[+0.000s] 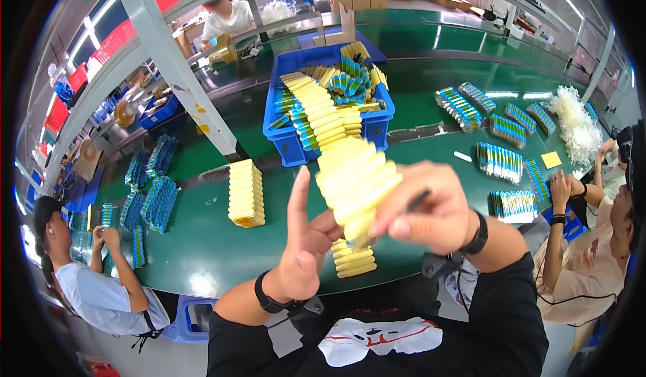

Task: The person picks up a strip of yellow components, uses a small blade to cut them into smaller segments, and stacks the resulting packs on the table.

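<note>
The right hand [431,209] holds a fanned stack of pale yellow strips [355,182] raised above the green surface [202,249], close to the camera; its fingers are curled and pressed onto the stack from the right, thumb and forefinger pinching its lower end, so that the pieces stay aligned while lifted. The left hand [306,242] stands just beside the stack on its left, forefinger extended upward and the remaining fingers partly bent, touching the lower left edge of the stack, apparently as a guide or stop for the strip ends. Directly below the hands, a smaller pile of yellow strips [353,259] lies on the surface near its front edge, within short reach. A second, taller yellow pile [246,193] stands to the left, well apart. The blue crate [289,141] behind holds mixed yellow and blue-green pieces heaped above its rim, set centrally as bulk supply. Bundled blue-green packs [499,161] lie in rows to the right, near a seated person's arm [558,242]. Another seated person [87,269] works at the left.
</note>
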The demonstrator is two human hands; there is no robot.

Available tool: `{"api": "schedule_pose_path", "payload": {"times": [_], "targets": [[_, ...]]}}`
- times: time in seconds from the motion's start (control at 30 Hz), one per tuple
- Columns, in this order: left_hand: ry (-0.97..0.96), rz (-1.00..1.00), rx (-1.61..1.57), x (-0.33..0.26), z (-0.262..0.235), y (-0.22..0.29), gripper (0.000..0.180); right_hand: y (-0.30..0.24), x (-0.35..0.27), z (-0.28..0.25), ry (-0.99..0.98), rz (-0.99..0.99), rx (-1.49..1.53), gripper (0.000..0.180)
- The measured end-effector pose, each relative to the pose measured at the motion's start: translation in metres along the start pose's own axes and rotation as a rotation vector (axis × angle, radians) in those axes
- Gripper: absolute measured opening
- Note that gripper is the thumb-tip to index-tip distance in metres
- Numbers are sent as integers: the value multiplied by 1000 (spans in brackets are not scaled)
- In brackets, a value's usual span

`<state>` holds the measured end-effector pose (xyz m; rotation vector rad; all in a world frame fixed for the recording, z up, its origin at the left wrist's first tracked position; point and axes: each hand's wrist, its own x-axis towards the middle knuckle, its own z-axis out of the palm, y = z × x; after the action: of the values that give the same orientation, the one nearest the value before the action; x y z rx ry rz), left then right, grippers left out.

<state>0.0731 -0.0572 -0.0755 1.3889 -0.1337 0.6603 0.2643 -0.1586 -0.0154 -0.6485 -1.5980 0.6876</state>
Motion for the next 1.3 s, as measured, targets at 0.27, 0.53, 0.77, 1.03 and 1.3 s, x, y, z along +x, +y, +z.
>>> {"api": "schedule_pose_path", "payload": {"times": [0.27,0.53,0.77,1.03,1.3], "targets": [[70,-310,-153,-5,-55,-65,95,71,-123,51,319,859,532,17],[-12,-259,295,0,-113,-126,75,99,-128,38,244,1062,448,23],[-95,-312,904,-1,-120,-130,87,109,-120,29,152,1238,432,24],[-143,-334,943,3,-119,-127,86,122,-122,-12,-374,1096,297,20],[-39,-271,819,-10,-109,-140,80,170,-103,-10,291,1120,413,16]]}}
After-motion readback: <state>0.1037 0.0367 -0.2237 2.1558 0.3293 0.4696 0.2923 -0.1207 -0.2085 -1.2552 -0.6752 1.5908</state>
